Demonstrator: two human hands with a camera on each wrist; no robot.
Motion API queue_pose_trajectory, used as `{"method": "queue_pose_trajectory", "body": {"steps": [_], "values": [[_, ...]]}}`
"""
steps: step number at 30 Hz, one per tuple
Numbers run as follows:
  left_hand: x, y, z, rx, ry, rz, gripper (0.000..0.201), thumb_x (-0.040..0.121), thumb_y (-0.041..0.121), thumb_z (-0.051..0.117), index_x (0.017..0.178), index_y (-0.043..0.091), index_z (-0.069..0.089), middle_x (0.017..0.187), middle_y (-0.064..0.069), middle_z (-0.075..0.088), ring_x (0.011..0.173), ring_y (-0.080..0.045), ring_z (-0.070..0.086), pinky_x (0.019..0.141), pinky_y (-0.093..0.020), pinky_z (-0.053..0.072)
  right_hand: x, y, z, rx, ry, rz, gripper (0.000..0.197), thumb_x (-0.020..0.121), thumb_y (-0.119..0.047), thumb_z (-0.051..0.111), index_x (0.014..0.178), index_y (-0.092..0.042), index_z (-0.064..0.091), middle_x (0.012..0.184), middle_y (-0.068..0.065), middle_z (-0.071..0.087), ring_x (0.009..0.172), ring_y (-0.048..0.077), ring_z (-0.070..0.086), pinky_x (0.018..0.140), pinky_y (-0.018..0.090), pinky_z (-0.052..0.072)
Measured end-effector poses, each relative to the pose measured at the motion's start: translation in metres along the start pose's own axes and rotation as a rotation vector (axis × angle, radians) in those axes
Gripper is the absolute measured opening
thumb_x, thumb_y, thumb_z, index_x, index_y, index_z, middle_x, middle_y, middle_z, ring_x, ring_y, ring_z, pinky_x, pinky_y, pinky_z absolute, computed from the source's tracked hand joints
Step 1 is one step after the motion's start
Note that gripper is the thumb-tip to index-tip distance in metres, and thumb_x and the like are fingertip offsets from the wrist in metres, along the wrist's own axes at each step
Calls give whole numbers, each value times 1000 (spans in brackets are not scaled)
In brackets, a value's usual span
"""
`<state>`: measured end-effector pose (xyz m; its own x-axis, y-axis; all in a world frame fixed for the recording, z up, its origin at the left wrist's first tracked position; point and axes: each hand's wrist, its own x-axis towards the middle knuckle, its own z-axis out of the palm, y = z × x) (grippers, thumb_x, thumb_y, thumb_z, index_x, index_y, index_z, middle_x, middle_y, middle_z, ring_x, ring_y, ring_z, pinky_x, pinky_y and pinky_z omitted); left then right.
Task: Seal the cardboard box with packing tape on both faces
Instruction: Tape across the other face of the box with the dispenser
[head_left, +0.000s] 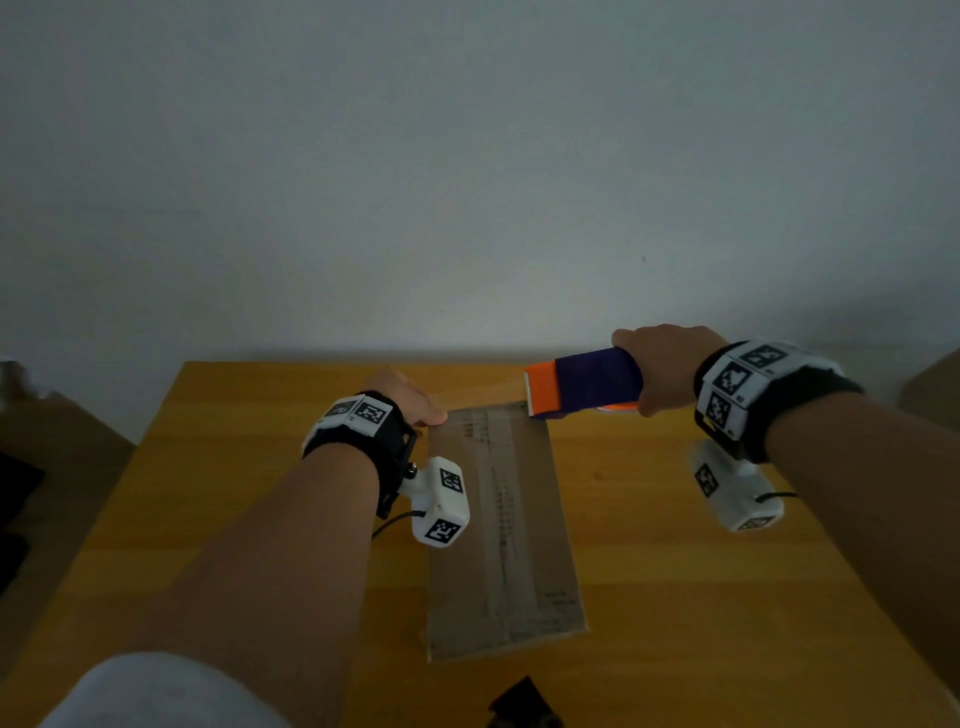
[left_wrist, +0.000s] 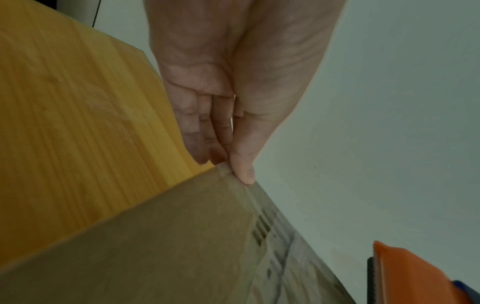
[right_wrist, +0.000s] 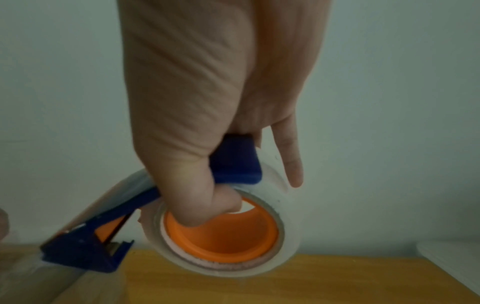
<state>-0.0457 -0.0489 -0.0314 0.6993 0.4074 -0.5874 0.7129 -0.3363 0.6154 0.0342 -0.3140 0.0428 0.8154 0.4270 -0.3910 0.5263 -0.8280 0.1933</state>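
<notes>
A long flat cardboard box lies lengthwise on the wooden table, with a strip of clear tape running down the middle of its top. My left hand pinches the box's far left corner, thumb on top and fingers behind the edge. My right hand grips a blue and orange tape dispenser. Its toothed front end rests at the box's far right corner. In the right wrist view the thumb hooks into the orange core of the tape roll, and the dispenser's nose meets the box.
The table's far edge meets a plain grey wall. A dark object sits at the near table edge. Brown shapes stand off the table at the left and right. A white object lies past the table's right end.
</notes>
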Motion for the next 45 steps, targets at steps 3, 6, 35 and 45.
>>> {"method": "queue_pose_trajectory", "body": {"steps": [3, 6, 35, 45], "values": [[-4, 1, 0, -16, 5, -6, 35, 71, 11, 81, 102, 3, 67, 109, -14, 69, 102, -33, 65, 92, -46, 54, 0, 5, 2, -5, -7, 8, 42, 71, -27, 74, 96, -27, 40, 95, -4, 61, 83, 17, 57, 69, 31, 44], [-6, 3, 0, -32, 0, -4, 42, 72, 9, 81, 109, 2, 63, 98, -14, 70, 94, -30, 68, 91, -46, 55, 1, 7, 3, -41, 8, 18, 40, 72, -26, 73, 97, -26, 42, 96, -4, 61, 84, 17, 60, 69, 31, 46], [15, -10, 5, -115, -26, -35, 40, 65, 8, 84, 99, 4, 63, 93, -14, 73, 94, -30, 70, 93, -46, 53, 7, 32, 25, -15, -74, 96, 46, 67, -14, 78, 96, -22, 42, 98, 1, 59, 85, 20, 61, 81, 40, 56], [35, -20, 8, -135, -68, -59, 85, 52, 17, 90, 127, 4, 53, 101, -13, 72, 96, -31, 69, 93, -46, 53, -1, 23, 17, -195, -56, 119, 42, 74, -24, 72, 107, -22, 47, 98, -2, 62, 90, 19, 63, 73, 34, 54]]}}
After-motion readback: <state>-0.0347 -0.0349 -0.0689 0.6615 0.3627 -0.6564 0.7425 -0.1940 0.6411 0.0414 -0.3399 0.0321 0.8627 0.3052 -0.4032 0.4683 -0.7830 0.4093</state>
